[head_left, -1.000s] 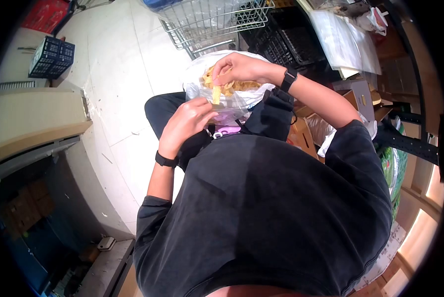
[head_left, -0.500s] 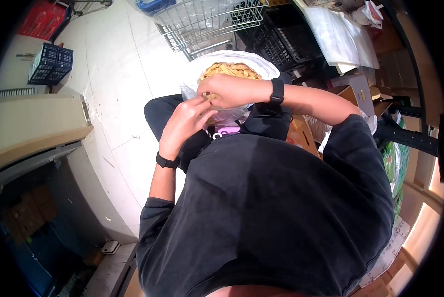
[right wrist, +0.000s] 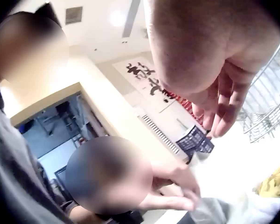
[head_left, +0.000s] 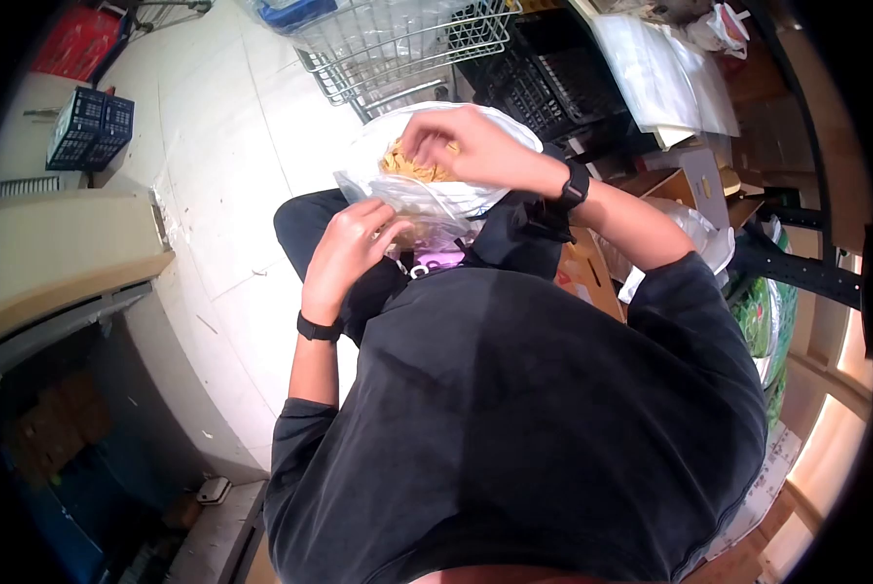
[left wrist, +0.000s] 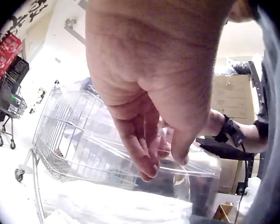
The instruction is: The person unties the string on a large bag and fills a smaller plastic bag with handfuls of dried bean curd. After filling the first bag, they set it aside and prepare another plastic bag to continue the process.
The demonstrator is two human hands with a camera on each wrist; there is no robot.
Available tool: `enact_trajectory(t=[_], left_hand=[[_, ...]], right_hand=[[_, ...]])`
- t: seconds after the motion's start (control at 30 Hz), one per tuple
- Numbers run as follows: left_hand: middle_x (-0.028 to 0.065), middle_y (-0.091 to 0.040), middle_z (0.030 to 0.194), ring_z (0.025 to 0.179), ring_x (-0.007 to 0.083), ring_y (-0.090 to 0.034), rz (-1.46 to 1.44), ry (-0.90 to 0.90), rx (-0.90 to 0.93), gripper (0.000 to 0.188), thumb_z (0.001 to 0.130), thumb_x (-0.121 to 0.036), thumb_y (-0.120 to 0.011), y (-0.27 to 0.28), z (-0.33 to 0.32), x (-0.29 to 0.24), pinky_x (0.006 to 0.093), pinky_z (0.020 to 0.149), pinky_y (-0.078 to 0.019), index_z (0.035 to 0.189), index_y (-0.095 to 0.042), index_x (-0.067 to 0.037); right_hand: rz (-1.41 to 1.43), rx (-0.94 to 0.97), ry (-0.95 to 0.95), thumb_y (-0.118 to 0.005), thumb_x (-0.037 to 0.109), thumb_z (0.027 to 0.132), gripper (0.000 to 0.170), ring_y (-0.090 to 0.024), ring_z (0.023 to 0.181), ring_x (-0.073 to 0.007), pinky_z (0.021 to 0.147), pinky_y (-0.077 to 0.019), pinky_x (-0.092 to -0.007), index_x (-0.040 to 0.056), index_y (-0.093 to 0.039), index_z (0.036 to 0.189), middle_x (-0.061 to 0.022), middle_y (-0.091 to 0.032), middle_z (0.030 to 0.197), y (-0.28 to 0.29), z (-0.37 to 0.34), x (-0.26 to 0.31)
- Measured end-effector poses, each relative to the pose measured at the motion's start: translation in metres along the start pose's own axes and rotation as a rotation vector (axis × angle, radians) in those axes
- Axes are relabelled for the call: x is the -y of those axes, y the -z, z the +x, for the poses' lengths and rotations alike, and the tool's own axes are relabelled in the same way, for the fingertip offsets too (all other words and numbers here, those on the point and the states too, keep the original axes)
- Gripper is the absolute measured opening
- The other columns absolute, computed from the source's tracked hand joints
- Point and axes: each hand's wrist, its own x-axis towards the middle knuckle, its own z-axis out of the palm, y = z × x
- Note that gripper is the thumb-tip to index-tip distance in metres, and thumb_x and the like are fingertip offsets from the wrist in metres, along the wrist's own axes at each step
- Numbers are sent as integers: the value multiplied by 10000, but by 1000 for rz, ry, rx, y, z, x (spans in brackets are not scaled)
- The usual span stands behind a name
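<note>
My left hand [head_left: 344,248] pinches the edge of a clear plastic zip bag [head_left: 412,202] over my lap. In the left wrist view the bag's zip strip [left wrist: 203,171] runs past the thumb and fingertips. My right hand [head_left: 466,146] hovers over a white bag [head_left: 509,125] full of yellow strips [head_left: 405,167], its fingers loosely bent and somewhat blurred. Nothing shows between those fingers in the right wrist view, where the yellow strips [right wrist: 276,182] lie at the lower right edge.
A wire shopping cart [head_left: 417,44] stands ahead, with black crates [head_left: 553,88] beside it. Clear plastic sheets [head_left: 660,78] and cardboard boxes [head_left: 592,273] are at the right. A dark blue crate [head_left: 91,128] stands on the pale floor [head_left: 213,195] at the left.
My right hand brought a yellow strip down to the clear bag at my left hand, then moved back up over the yellow strips without it. The left hand stays at the bag.
</note>
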Motion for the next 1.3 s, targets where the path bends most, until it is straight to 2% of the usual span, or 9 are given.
enact_trajectory(t=[0.03, 0.13, 0.2, 0.23, 0.4, 0.53, 0.7, 1.1, 1.3], left_hand=[[140, -605, 760, 665, 314, -608, 4, 11, -7, 225, 884, -109, -823, 2, -1, -1, 401, 619, -503, 843, -660, 40], [140, -603, 758, 669, 307, -607, -16, -41, -44, 203, 885, -85, -815, 5, -6, -14, 399, 619, -500, 850, -663, 45], [141, -599, 758, 672, 307, -605, -14, -21, -64, 188, 884, -68, -811, 0, -10, -4, 401, 623, -500, 851, -664, 45], [142, -595, 758, 674, 307, -604, -11, 9, -84, 174, 883, -51, -806, -4, -14, 4, 402, 627, -501, 852, -664, 44], [157, -583, 774, 708, 354, -599, -11, -102, -90, 189, 873, -4, -794, -2, -16, -18, 427, 634, -496, 823, -618, 45], [158, -587, 779, 714, 352, -611, 62, -29, -74, 192, 853, 21, -804, -12, -23, 11, 426, 648, -509, 819, -616, 42], [154, -597, 784, 710, 351, -606, -5, -83, -106, 182, 867, 3, -801, -6, -18, -15, 424, 645, -505, 833, -626, 42], [141, -599, 777, 710, 333, -614, 24, -21, -92, 198, 854, -13, -816, -14, -21, -2, 409, 653, -516, 815, -627, 32], [156, -584, 801, 735, 358, -611, -7, -10, -86, 169, 885, -40, -769, -18, -20, -5, 443, 668, -522, 834, -624, 29]], right_hand=[[-85, -107, 3, -516, -97, 879, 241, -733, 845, -244, 798, -590, -360, -34, -668, 1056, -142, -734, 934, 7, 3, -16], [-323, -46, -136, -530, -83, 863, 288, -729, 931, -317, 858, -578, -400, -25, -670, 1108, -188, -728, 995, 21, 3, -87], [-584, 98, -136, -633, -9, 804, 376, -688, 1012, -447, 896, -553, -477, 23, -690, 1175, -225, -721, 1047, 13, -2, -151], [-609, 187, -172, -665, 7, 784, 532, -633, 1142, -454, 960, -532, -499, 57, -635, 1312, -234, -653, 1204, 7, -3, -172], [-849, 230, -224, -825, 199, 747, 816, -546, 1280, -449, 1059, -494, -540, 101, -476, 1478, -205, -519, 1424, -25, -6, -174], [-932, 194, -230, -838, 242, 759, 835, -499, 1341, -456, 1083, -482, -567, 97, -464, 1491, -219, -449, 1493, -37, -11, -166], [-874, 234, -307, -839, 214, 769, 795, -435, 1405, -458, 1046, -506, -595, 139, -500, 1484, -196, -381, 1581, -37, -1, -187], [-737, 203, -359, -721, 13, 813, 671, -510, 1311, -477, 1057, -510, -534, 145, -551, 1449, -206, -476, 1482, -42, 7, -204], [-810, 163, -250, -675, -40, 810, 640, -547, 1274, -461, 1044, -516, -539, 142, -584, 1417, -210, -527, 1434, -47, 1, -211]])
